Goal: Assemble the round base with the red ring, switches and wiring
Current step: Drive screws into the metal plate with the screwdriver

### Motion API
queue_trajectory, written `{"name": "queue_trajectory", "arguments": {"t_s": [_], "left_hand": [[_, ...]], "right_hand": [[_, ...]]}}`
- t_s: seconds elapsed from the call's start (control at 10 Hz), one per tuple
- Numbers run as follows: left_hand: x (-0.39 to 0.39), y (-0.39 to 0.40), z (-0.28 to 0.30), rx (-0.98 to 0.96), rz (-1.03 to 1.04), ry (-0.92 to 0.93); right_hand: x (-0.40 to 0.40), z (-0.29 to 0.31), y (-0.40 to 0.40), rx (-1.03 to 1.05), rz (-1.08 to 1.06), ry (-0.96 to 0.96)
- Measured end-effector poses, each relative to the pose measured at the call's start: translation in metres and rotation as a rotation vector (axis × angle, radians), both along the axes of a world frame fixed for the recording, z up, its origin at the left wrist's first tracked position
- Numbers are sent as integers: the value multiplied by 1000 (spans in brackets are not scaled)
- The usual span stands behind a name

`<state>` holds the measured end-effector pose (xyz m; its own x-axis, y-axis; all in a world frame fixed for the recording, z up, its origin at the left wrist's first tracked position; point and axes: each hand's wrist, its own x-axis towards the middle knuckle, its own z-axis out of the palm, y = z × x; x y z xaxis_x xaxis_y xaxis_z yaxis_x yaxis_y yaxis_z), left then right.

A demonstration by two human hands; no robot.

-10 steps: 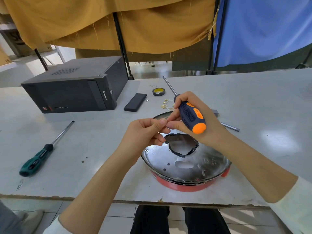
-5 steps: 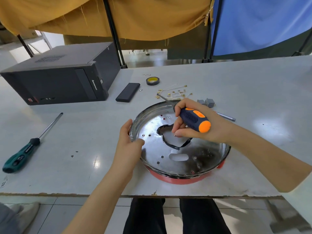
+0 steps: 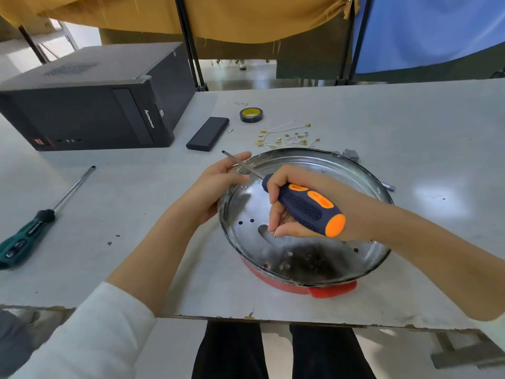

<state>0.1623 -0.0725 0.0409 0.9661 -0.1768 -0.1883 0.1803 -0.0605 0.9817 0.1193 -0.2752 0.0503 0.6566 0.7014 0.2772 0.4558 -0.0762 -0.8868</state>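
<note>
While my right hand [image 3: 297, 209] grips the orange-and-blue screwdriver [image 3: 303, 203] over the round base [image 3: 363, 181] and my loosely open left hand [image 3: 218, 181] steadies its rim, I judge a screw must be seated next.

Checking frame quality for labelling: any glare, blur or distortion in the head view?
Head view: wide-angle bend curves the table edges and the blue curtain; soft glare patch on the table right of the round base; base metal reflects light, dark scorch near its front; right hand and orange-blue screwdriver sharp, left sleeve soft.
</note>
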Motion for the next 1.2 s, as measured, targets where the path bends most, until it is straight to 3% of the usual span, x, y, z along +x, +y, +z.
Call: {"name": "queue_trajectory", "arguments": {"t_s": [0.3, 0.4, 0.5, 0.6, 0.7, 0.8, 0.9, 1.1, 1.2], "left_hand": [[-48, 8, -14, -199, 409, 134], [-66, 3, -17, -205, 306, 102], [-67, -2, -20, -81, 254, 53], [-54, 0, -17, -3, 241, 39], [-40, 4, -13, 55, 210, 27], [-29, 5, -12, 98, 176, -10], [-22, 3, -12, 100, 161, -30], [-18, 0, -18, -5, 147, -37], [-15, 2, -19, 38, 127, -51]], "right_hand": [[6, -13, 2, 27, -34, 64], [31, -22, 5, -141, -207, 155], [38, -29, 6, -402, -235, 172], [39, -32, -6, -807, -148, -2], [39, -16, -10, -947, -211, -117], [7, -1, -29, -871, -147, -552], [5, 3, -24, -930, -121, -676], [8, 3, -22, -1017, -140, -694], [7, 1, -21, -1014, -152, -706]]}}
